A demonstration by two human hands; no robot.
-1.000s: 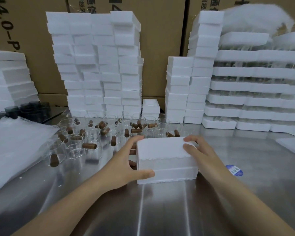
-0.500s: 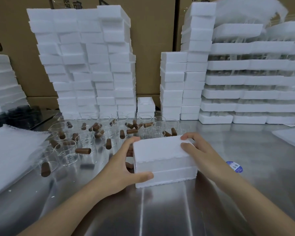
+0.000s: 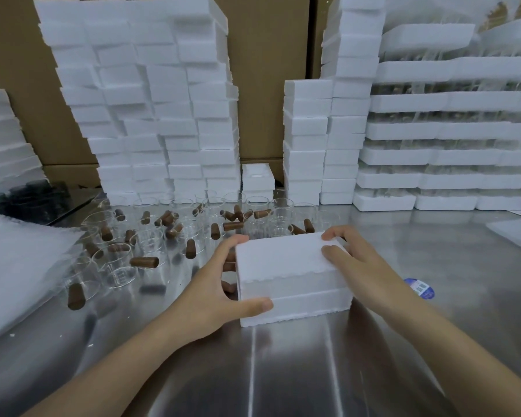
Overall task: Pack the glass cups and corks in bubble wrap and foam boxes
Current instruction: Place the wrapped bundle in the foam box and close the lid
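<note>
Two hands: left hand (image 3: pixel 211 293) and right hand (image 3: pixel 361 266) are being kept curled round the foam box (image 3: pixel 283 260) ends.
Change: little; the box is still being held closed, near centre on the table (image 3: pixel 283 371).
Meaning: stacking is likely being readied; glass cups (image 3: pixel 118 266) and corks (image 3: pixel 144 262), far-left, are being left unpacked.

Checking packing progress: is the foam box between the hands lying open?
No, the foam box sits closed, its halves stacked together, with the left hand and right hand gripping its ends.

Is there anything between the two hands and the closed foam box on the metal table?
Nothing visible. The left hand and the right hand already hold the foam box at its two ends.
</note>
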